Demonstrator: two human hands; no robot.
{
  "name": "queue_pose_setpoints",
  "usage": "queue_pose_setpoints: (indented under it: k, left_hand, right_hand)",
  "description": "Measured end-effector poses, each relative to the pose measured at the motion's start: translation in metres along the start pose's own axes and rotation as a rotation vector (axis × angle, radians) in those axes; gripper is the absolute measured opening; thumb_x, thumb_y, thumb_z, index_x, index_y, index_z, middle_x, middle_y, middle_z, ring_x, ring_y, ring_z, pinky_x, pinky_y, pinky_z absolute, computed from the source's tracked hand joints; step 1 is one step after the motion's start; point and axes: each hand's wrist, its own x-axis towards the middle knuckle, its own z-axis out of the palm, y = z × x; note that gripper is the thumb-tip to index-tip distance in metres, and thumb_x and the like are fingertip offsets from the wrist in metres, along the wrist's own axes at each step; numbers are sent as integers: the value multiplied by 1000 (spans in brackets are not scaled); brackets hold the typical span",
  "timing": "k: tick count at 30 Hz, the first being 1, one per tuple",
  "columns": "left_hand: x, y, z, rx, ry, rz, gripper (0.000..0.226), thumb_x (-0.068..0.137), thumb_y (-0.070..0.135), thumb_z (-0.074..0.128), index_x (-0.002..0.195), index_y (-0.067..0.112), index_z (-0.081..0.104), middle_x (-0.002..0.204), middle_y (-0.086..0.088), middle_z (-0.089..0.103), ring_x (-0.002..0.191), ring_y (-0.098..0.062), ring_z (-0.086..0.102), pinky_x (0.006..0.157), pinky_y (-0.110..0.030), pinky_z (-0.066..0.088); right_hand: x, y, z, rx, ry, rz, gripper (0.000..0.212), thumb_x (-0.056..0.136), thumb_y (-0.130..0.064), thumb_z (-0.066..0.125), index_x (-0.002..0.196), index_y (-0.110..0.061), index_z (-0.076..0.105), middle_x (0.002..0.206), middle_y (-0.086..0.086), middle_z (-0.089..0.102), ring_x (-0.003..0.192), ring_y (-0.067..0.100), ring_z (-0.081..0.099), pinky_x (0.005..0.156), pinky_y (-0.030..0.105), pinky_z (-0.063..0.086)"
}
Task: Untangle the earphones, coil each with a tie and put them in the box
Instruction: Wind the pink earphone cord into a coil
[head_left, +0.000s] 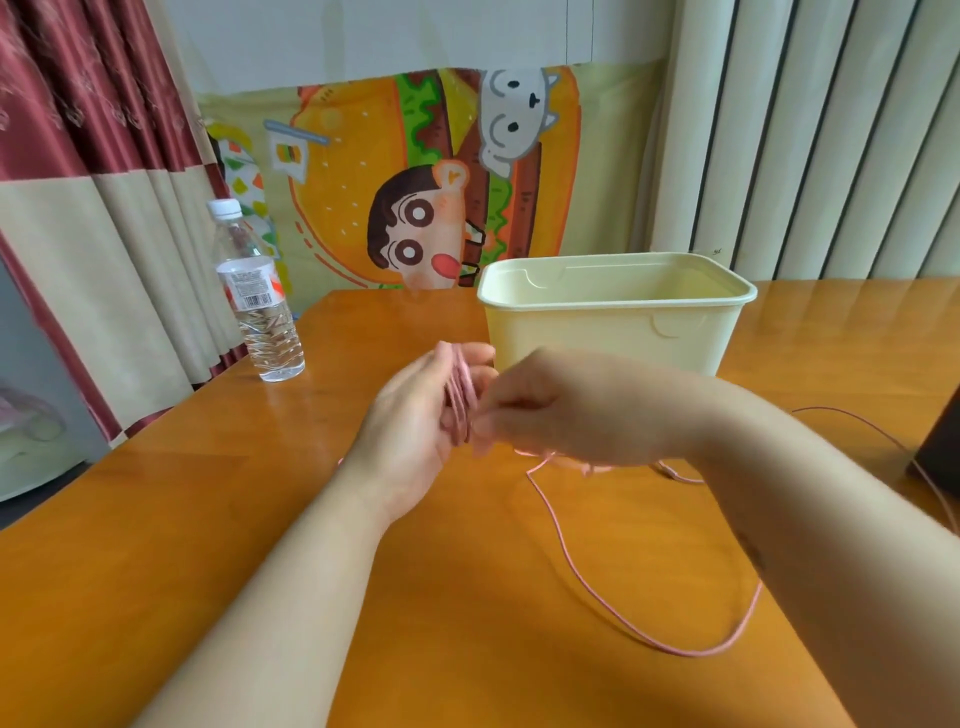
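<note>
Here the pink cord (459, 400) lies wound in several loops round the straight fingers of the left hand (410, 415), and the right hand (545, 405) pinches it just beside the loops. Its slack trails in a wide bend over the orange table (467, 597). A cream box (597, 332) stands behind the hands, a bottle (260, 312) is at the left, and a cartoon poster (415, 182) and a red curtain (78, 130) hang beyond.

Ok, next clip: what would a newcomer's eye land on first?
The two hands at centre: the left hand carries pink earphone cable wound round its fingers, and the right hand pinches it. Its loose end loops across the wooden table; a pale yellow box stands just behind.
</note>
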Motion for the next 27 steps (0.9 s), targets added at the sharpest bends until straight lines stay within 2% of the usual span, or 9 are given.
queue_pose_setpoints:
  k: [4, 9, 13, 15, 17, 19, 21, 24, 27]
  left_hand:
    - [-7, -4, 10, 120, -155, -64, 38, 92, 37, 40, 93, 4, 59, 65, -4, 59, 66, -17, 62, 75, -36, 56]
    - [-12, 2, 19, -71, -231, -148, 36, 88, 41, 35, 81, 10, 52, 54, 0, 46, 55, -14, 52, 63, -28, 55]
    - [-10, 7, 19, -327, -210, -143, 33, 93, 35, 33, 77, 11, 50, 53, 2, 43, 52, -11, 52, 60, -27, 56]
    - [-7, 8, 18, -452, -143, -99, 35, 98, 32, 31, 81, 10, 53, 55, 2, 46, 54, -11, 56, 67, -28, 59]
    - [-2, 7, 12, -516, -30, -40, 36, 101, 30, 30, 88, 10, 57, 58, 3, 51, 59, -11, 60, 76, -31, 58]
    - [5, 6, 4, -471, 70, 9, 36, 103, 29, 29, 95, 10, 58, 61, 3, 56, 65, -11, 64, 82, -33, 56]
    - [8, 3, -3, -363, 130, 17, 36, 103, 29, 29, 99, 9, 59, 64, 2, 59, 65, -11, 65, 76, -30, 56]
    - [5, -2, -5, -99, 111, -55, 37, 103, 28, 30, 99, 8, 60, 69, -2, 60, 55, -9, 61, 50, -21, 50]
    - [0, -5, -1, 125, -29, -95, 40, 103, 29, 29, 93, 6, 61, 70, -3, 63, 63, -12, 62, 64, -26, 54]
  right_hand:
    - [-5, 1, -15, 124, 289, -30, 36, 99, -27, 47, 80, -2, 65, 52, -2, 47, 41, 5, 39, 45, 15, 31]
    - [12, 23, 3, 166, 491, 64, 44, 97, -31, 49, 78, 7, 58, 65, 10, 43, 54, 10, 32, 49, 24, 26]
    - [22, 36, 23, 257, 413, 153, 42, 97, -28, 48, 70, 4, 52, 62, 7, 42, 56, 10, 33, 52, 26, 30]
    - [24, 38, 31, 240, 315, 166, 34, 96, -19, 46, 73, 4, 56, 64, 7, 48, 59, 12, 38, 56, 28, 35]
    - [23, 33, 34, 203, 178, 180, 34, 97, -18, 43, 68, -11, 59, 61, -1, 50, 52, 9, 41, 54, 24, 38]
    - [19, 24, 34, 148, -14, 183, 31, 99, -26, 41, 77, -22, 62, 62, -7, 49, 49, 7, 43, 51, 21, 39]
    - [16, 16, 31, 78, -85, 134, 26, 98, -26, 44, 88, -20, 67, 65, -5, 51, 54, 10, 44, 54, 24, 39]
    - [13, 9, 20, 18, 63, 58, 26, 95, -25, 51, 85, -9, 68, 61, -1, 49, 54, 12, 40, 53, 28, 33]
    - [6, 10, 5, 59, 186, 2, 27, 91, -26, 58, 73, -7, 66, 60, -5, 63, 48, 7, 44, 47, 19, 34]
